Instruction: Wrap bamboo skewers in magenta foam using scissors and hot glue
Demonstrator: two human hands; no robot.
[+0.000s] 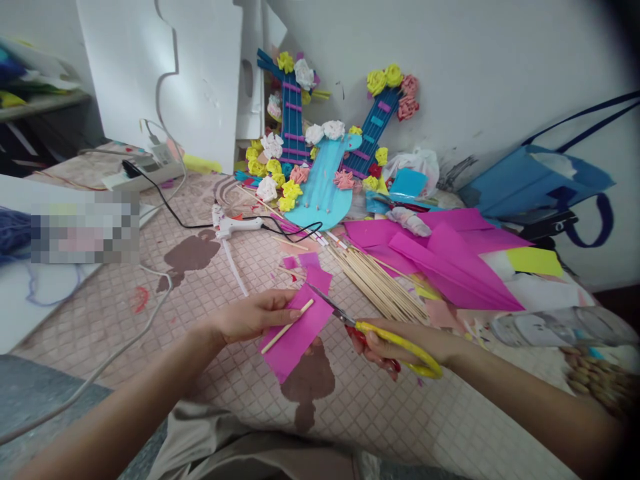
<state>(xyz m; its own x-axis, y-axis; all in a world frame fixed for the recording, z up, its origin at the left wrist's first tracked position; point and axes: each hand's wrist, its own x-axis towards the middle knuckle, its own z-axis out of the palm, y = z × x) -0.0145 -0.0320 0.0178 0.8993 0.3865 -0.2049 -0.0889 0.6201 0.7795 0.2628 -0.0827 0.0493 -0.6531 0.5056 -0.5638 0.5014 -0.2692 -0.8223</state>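
Observation:
My left hand (253, 315) pinches a strip of magenta paper (295, 337) together with a thin wooden stick (287, 327) that lies across it. My right hand (400, 343) grips yellow-handled scissors (385, 333). Their blades point up and left and meet the paper's upper right edge. Small magenta offcuts (313, 267) lie just beyond the blades on the pink checked mat.
A bundle of wooden sticks (380, 283) and large magenta sheets (440, 257) lie to the right. A white glue gun (235, 225) with its black cord sits further back. Blue paper guitars with paper flowers (320, 160) lean on the wall. A blue bag (540, 180) stands far right.

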